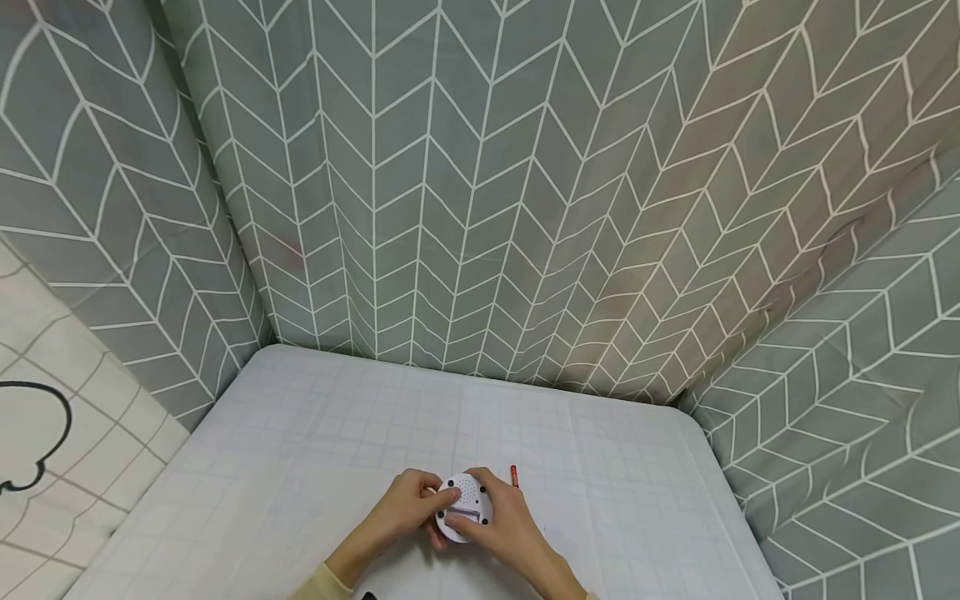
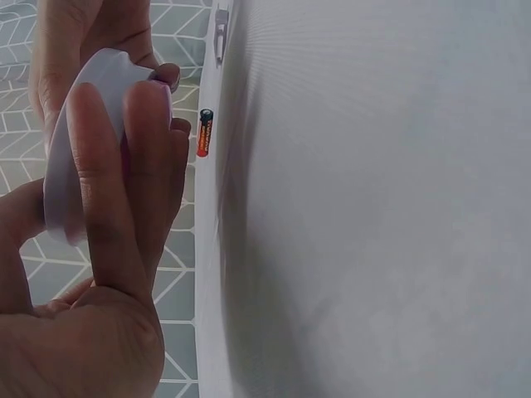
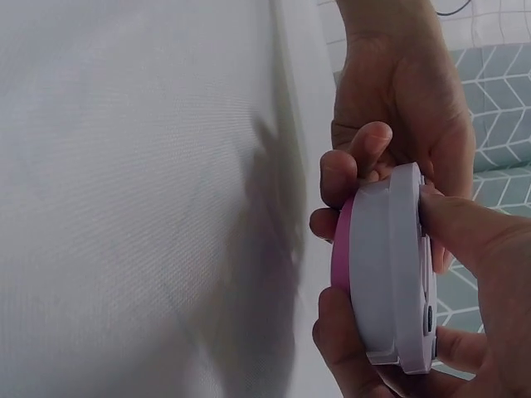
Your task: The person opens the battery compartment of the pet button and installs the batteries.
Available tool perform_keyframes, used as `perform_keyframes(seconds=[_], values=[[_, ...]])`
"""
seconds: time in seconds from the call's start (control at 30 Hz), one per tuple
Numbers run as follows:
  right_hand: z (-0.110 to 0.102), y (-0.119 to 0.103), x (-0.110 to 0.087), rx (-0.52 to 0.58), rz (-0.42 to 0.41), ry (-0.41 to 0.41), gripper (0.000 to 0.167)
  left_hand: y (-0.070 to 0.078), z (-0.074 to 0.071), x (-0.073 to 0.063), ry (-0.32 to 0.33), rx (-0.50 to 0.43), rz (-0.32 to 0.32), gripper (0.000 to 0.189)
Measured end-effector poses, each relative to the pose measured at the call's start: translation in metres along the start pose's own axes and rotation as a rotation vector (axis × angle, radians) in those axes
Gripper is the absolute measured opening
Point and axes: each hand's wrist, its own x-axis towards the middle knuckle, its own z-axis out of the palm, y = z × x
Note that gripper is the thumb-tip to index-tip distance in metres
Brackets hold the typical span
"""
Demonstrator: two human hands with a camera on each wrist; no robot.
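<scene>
Both hands hold a round white device [image 1: 474, 493] above the table, its back turned up. That back shows a patch of small speaker holes, dark round feet and a rectangular recess like a battery compartment. The left hand [image 1: 405, 507] grips the left rim, its thumb on the back beside the holes. From the right, the right hand [image 1: 512, 521] grips it with the thumb at the recess. In the right wrist view the device [image 3: 386, 274] is edge-on, with a pink underside. Whether a battery sits in the recess is unclear.
A red-and-black battery [image 2: 205, 134] lies on the white-covered table [image 1: 337, 417], beyond the right hand. A small grey object [image 2: 221, 35] is farther along. Part of a dark object [image 1: 368, 596] shows at the bottom edge. Patterned curtains [image 1: 450, 208] surround the table's back and sides.
</scene>
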Motion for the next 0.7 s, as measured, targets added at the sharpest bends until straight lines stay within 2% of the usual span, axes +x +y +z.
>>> perform_keyframes(seconds=[0.2,0.7], values=[[0.0005,0.0003,-0.0006,-0.01,0.001,0.001,0.056,0.0029,-0.0005,-0.0012,0.002,-0.004,-0.012,0.034],[-0.0069,0.0007,-0.0032,-0.061,-0.069,-0.005,0.052,0.0036,0.0007,-0.0011,-0.008,0.01,-0.022,0.033]])
